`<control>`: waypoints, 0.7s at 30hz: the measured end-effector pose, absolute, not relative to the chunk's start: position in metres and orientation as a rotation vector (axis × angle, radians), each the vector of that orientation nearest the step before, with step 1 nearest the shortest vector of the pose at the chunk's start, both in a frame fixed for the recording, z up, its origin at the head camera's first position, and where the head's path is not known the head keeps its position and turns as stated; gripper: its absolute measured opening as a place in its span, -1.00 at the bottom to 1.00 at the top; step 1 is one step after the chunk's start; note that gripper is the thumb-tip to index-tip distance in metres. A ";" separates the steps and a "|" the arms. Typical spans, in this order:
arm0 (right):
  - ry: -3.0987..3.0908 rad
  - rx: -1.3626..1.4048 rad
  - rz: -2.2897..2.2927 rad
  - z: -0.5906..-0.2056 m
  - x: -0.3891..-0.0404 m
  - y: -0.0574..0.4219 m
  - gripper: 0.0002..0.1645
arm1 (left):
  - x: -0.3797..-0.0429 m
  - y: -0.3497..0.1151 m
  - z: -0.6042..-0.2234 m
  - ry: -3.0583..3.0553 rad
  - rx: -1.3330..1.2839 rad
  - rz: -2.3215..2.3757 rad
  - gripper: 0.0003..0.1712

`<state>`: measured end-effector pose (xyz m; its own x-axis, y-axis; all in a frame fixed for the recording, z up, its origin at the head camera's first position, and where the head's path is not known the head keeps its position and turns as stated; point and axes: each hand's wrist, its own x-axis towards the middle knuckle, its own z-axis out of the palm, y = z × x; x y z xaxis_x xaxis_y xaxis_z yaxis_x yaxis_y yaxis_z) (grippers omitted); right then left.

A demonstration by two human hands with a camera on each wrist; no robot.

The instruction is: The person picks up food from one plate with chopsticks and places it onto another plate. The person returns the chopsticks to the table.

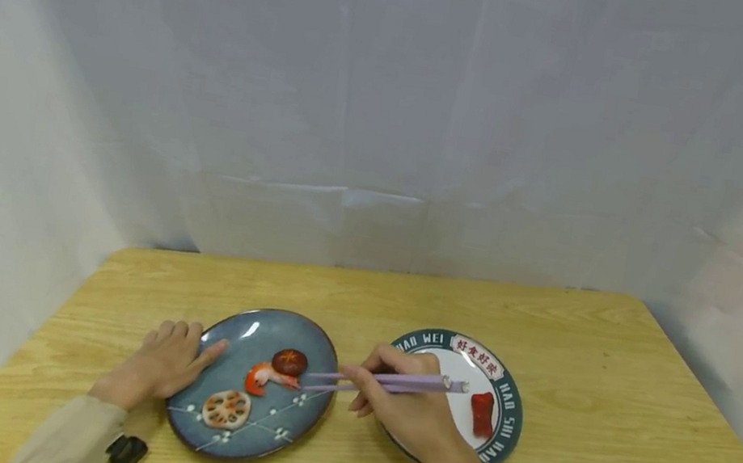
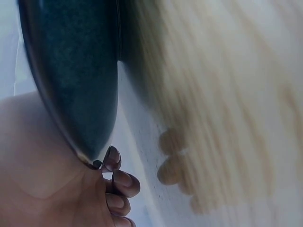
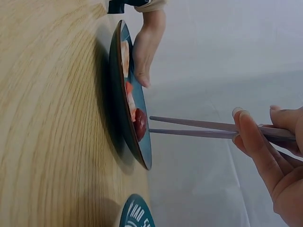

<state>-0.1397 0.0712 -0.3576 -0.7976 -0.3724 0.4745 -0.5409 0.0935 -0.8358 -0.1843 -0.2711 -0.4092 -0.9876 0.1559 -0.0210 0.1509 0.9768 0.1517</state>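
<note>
My left hand (image 1: 161, 360) holds the left edge of a blue plate (image 1: 264, 435), its thumb over the rim and its fingers at the outer side. In my right hand (image 1: 411, 410) is a pair of purple chopsticks (image 1: 401, 382), tips slightly apart above the plate's right part. On that plate lie a brown shiitake mushroom cap (image 1: 289, 362), an orange-and-white shrimp (image 1: 258, 378) touching it, and a lotus root slice (image 1: 227, 409) nearer the front. The right wrist view shows the chopstick tips close to the mushroom cap (image 3: 139, 125), apart from it.
Right of the blue plate, partly behind my right hand, stands a white plate with a green lettered rim (image 1: 508, 418). A red piece of food (image 1: 481, 414) lies on it. Both plates are on a wooden table (image 1: 610, 435), with a pale hanging sheet (image 1: 393, 104) behind.
</note>
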 end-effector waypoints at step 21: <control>-2.295 0.779 1.652 -0.359 -0.144 0.128 -0.80 | -0.185 -0.271 -0.411 3.099 0.250 0.232 -0.31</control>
<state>-0.1440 0.1283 -0.3590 -0.8389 -0.2944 0.4579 -0.5277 0.2332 -0.8168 -0.1852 -0.2706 -0.4109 -0.9868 0.1614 -0.0114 0.1579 0.9760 0.1499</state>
